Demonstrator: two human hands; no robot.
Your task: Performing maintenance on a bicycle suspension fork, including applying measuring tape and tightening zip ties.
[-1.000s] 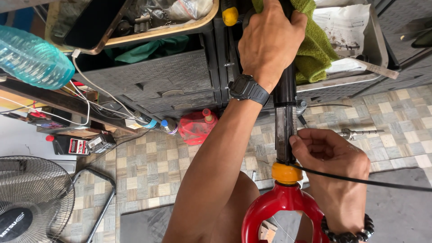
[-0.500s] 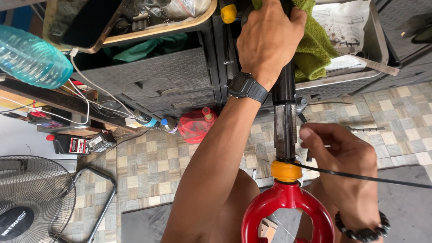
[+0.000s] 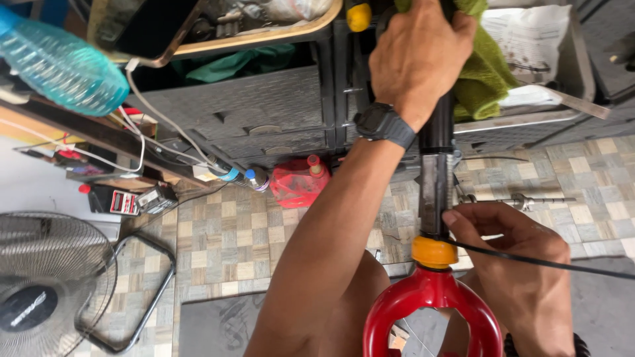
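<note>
Red fork crown (image 3: 433, 297) steadied, your left hand (image 3: 417, 59) clenches the steerer tube (image 3: 436, 185) while your right hand (image 3: 516, 264) pinches the black cable (image 3: 549, 263) beside it; guide that cable carefully.

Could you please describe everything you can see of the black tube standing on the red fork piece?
The black metal tube stands roughly upright, worn bare in its middle. Its lower end enters an orange ring atop the red looped fork piece. The left hand grips its top; the right hand pinches its base. A thin black cable runs off beside it.
</note>
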